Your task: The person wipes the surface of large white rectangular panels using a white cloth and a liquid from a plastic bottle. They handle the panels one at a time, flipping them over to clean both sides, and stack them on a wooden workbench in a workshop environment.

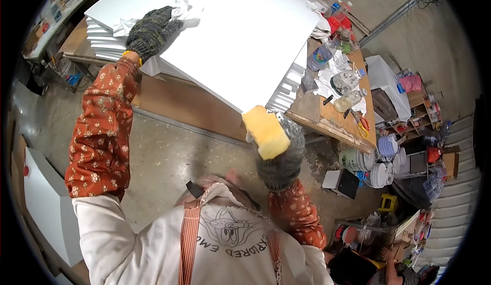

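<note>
A stack of large white panels [230, 34] lies on a wooden worktable in front of me. My left hand [153, 33], in a dark knitted glove, presses a crumpled white rag [187, 9] on the top panel; the rag sticks out on both sides of the glove. Held in my right hand [281, 170], also gloved, is a yellow sponge [267, 133], close to the stack's near corner. Something shiny and crinkled covers part of that glove. Most of the right fingers are hidden behind the sponge.
On the worktable [332, 124] at the right are plastic bottles [345, 82], crumpled paper and orange-handled scissors [363, 125]. White buckets [378, 175] and a yellow stool [388, 203] stand on the floor beyond. Another person [391, 269] is at the lower right. White panels [48, 198] lean at the left.
</note>
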Available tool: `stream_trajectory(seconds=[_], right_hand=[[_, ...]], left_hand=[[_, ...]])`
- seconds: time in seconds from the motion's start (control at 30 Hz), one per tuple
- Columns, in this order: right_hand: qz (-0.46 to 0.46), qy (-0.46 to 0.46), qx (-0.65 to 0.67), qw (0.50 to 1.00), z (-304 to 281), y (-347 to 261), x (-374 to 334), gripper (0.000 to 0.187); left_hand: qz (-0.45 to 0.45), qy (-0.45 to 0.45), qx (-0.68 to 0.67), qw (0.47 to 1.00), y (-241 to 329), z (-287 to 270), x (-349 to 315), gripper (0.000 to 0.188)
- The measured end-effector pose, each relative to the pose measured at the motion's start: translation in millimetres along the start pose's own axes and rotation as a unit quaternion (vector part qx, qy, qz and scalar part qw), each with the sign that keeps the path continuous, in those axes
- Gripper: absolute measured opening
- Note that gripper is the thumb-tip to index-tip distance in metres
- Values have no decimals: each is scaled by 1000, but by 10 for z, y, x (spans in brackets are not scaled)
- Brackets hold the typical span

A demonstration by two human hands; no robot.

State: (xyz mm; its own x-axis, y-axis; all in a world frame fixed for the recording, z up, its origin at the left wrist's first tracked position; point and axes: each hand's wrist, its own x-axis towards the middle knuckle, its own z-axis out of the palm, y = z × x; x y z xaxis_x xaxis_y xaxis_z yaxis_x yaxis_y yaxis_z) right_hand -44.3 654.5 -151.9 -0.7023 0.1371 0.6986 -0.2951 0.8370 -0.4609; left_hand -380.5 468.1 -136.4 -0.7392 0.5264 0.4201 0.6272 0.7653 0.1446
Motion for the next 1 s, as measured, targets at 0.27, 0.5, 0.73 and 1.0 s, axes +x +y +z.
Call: stream_trajectory(seconds=[0.27,0.5,0.73,1.0], right_hand=[[91,27,-11,995,-100,-119,-21,34],[121,113,-4,986,-51,279,-175,61],[94,-23,9,995,-46,88,-35,45],[52,-7,-13,999,-88,11,122,47]], left_hand=[[-42,20,25,999,-289,-126,-30,52],[-69,52,61,994,-463,4,1,52],[-87,104,18,991,-652,211,41,57],[-144,86,-8,986,-451,44,-48,62]])
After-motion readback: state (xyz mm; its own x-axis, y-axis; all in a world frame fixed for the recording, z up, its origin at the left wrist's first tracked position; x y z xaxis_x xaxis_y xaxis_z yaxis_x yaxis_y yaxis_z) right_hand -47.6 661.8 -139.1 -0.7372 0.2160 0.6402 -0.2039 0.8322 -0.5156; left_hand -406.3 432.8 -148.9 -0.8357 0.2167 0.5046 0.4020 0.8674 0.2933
